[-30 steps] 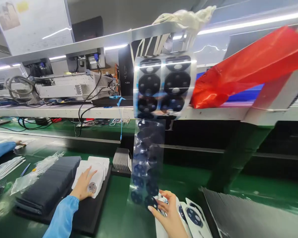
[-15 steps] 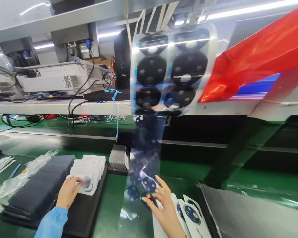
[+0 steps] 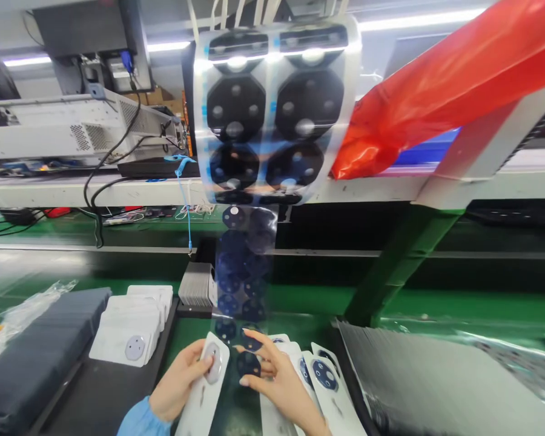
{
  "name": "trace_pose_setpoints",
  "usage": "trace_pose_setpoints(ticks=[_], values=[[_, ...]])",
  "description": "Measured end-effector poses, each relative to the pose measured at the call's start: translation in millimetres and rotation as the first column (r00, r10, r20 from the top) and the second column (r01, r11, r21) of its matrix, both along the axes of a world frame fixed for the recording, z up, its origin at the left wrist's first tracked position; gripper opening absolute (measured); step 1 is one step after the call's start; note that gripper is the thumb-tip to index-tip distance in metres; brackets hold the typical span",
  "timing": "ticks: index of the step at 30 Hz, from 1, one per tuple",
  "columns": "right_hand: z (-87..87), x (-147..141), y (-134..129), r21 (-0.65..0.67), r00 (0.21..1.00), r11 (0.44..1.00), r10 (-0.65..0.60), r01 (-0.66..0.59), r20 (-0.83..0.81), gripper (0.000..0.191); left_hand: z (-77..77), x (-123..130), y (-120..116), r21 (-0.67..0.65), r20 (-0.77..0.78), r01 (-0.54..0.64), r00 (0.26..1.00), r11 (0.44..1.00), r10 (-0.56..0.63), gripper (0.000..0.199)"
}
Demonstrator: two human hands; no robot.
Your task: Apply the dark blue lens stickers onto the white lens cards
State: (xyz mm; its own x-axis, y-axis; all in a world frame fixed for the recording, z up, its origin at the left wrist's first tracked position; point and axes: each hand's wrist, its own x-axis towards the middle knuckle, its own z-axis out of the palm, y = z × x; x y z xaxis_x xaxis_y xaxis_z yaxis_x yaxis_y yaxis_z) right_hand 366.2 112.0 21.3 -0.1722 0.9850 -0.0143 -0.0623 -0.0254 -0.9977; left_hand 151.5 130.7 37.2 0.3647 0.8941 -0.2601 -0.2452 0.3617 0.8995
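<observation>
A white panel [image 3: 200, 404] with a grey round camera area is in my left hand [image 3: 177, 380], the thumb pressing beside that area. The panel leans upright over the green bench. To its right, my right hand [image 3: 284, 383] pinches a dark round sticker [image 3: 248, 364] with small holes between thumb and fingers. I cannot tell whether this sticker is fully off the clear strip [image 3: 244, 266] of similar stickers hanging just behind. That strip comes down from a large roll [image 3: 272, 115]. Several white panels with dark round stickers [image 3: 326, 375] stand beside my right hand.
White panels [image 3: 127, 327] are piled on a black tray [image 3: 95, 393] at left, beside a dark padded stack [image 3: 40, 357]. A row of thin grey plates [image 3: 197, 283] stands behind. Grey sheets [image 3: 440, 381] fill the right. A shelf edge [image 3: 381, 191] and red plastic [image 3: 427, 103] hang above.
My left hand has left the panel pile at left and now holds a white panel beside my right hand. My right hand stays at the strip's lower end. The view has turned right.
</observation>
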Motion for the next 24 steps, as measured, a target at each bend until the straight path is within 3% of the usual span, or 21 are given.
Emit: trace_pose_setpoints(ticks=[3, 9, 12, 17, 20, 24], values=[[-4.0, 3, -1, -0.049, 0.996, 0.998, 0.043, -0.046, -0.074, 0.061, -19.0, 8, 4, -0.04, 0.109, 0.118, 0.988, 0.992, -0.113, 0.041], [-14.9, 3, -2, -0.007, 0.997, 0.997, -0.073, 0.074, 0.028, 0.036, -45.7, 9, 0, -0.058, 0.182, 0.078, 0.981, 0.995, -0.066, 0.05], [-16.5, 3, -5, 0.007, 0.99, 0.993, -0.119, 0.119, 0.08, 0.031, -52.7, 9, -4, -0.037, 0.153, 0.084, 0.985, 0.996, -0.077, 0.053], [-24.1, 4, -4, 0.009, 0.987, 0.988, -0.153, 0.152, 0.045, 0.041, -55.0, 12, -2, 0.016, 0.056, 0.11, 0.992, 0.994, -0.111, 0.048], [-39.9, 4, 4, -0.057, 0.985, 0.983, -0.172, 0.173, 0.016, 0.033, -61.2, 16, 2, -0.008, 0.02, 0.141, 0.99, 0.99, -0.141, 0.048], [-64.0, 2, 11, -0.062, 0.966, 0.968, -0.235, 0.243, 0.108, 0.02, -80.7, 22, 5, -0.082, -0.04, 0.176, 0.983, 0.981, -0.18, 0.045]])
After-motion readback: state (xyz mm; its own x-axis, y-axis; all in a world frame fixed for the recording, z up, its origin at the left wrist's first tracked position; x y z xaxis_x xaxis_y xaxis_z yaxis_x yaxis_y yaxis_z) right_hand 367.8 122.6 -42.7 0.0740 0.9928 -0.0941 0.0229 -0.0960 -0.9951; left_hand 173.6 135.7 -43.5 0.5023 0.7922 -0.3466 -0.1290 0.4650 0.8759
